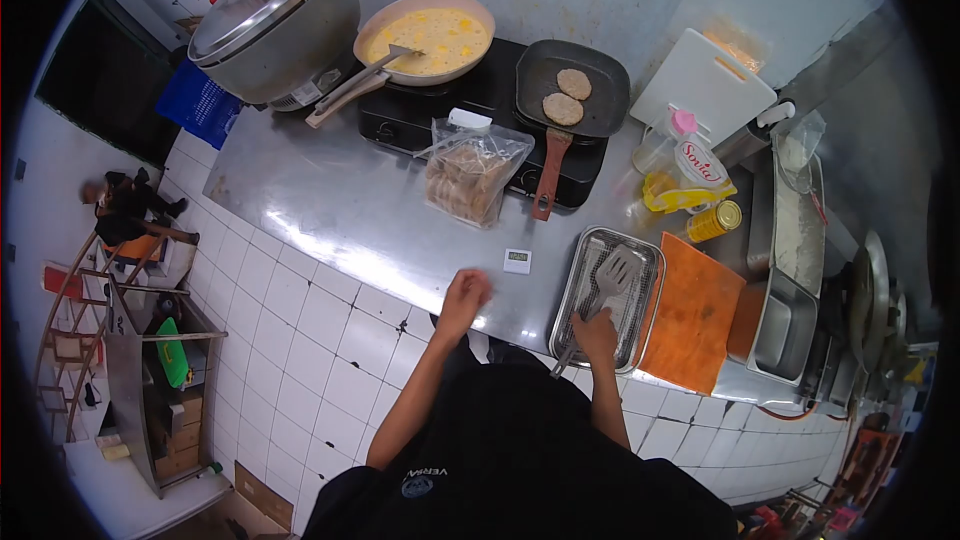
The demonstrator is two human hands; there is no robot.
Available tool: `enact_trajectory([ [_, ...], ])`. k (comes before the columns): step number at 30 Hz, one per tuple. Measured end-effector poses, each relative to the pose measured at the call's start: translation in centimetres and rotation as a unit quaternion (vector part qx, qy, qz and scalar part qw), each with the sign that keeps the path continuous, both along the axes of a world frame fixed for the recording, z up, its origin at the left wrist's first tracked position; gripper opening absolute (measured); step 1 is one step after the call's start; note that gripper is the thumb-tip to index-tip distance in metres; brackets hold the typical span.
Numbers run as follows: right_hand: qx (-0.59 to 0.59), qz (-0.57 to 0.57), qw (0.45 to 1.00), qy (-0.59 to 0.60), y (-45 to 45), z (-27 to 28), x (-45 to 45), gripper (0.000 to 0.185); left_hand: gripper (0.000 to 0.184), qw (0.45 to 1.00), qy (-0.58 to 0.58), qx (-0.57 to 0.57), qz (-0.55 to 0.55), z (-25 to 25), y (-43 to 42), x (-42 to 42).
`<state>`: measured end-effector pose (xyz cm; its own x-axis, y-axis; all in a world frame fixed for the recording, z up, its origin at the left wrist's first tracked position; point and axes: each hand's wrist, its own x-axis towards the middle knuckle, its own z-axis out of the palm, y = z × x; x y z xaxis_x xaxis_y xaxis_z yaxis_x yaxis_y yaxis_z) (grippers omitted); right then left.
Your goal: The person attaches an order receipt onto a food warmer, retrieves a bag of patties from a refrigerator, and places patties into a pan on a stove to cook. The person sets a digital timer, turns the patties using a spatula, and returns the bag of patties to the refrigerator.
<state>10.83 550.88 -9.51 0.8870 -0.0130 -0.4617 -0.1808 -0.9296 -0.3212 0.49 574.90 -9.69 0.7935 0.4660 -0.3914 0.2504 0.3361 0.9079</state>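
My right hand (597, 333) is closed around the handle of a slotted spatula (617, 273), whose blade lies over a metal tray with a wire rack (570, 315). My left hand (466, 298) hovers by the counter's front edge, its fingers blurred and partly turned away; no object shows in it. Just beyond it are a small digital timer (517, 261) and a clear plastic bag of round brown patties (465, 185). Two patties (563, 109) lie in a square dark pan (598, 55) with a brown handle, on a black stove (385, 128).
At the back left, a round pan (480, 12) holds yellow creamy food and a spatula, beside a large lidded cooker (270, 40). To the right are an orange cloth (690, 315), a yellow can (715, 221), a Sovia pouch (692, 175), a white board (690, 90) and a steel container (783, 330).
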Motion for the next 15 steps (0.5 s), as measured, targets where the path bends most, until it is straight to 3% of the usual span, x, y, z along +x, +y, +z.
enact_trajectory([
  [4,-0.016,-0.007,1.000,-0.006,-1.0,-4.2,0.3,0.051,0.041,0.998,-0.019,-0.067,-0.007,3.3,-0.1,8.0],
  [6,0.079,-0.065,0.995,-0.021,-2.8,-7.3,0.2,0.039,0.047,0.984,-0.030,-0.171,-0.039,4.3,0.2,11.3],
  [9,0.141,-0.087,0.984,-0.070,-3.7,-5.4,-0.9,0.033,0.051,0.958,-0.057,-0.254,-0.124,3.4,1.2,16.3],
  [10,0.136,-0.067,0.978,-0.142,-3.1,-3.5,-1.6,0.028,0.051,0.956,-0.060,-0.256,-0.126,4.0,1.4,17.3],
  [13,0.105,-0.064,0.982,-0.141,-1.6,1.7,-2.2,0.023,0.045,0.916,-0.090,-0.359,-0.155,4.4,2.1,20.4],
  [15,0.131,-0.059,0.975,-0.169,-1.0,2.4,-1.8,0.022,0.038,0.848,-0.128,-0.481,-0.185,1.7,2.3,21.8],
])
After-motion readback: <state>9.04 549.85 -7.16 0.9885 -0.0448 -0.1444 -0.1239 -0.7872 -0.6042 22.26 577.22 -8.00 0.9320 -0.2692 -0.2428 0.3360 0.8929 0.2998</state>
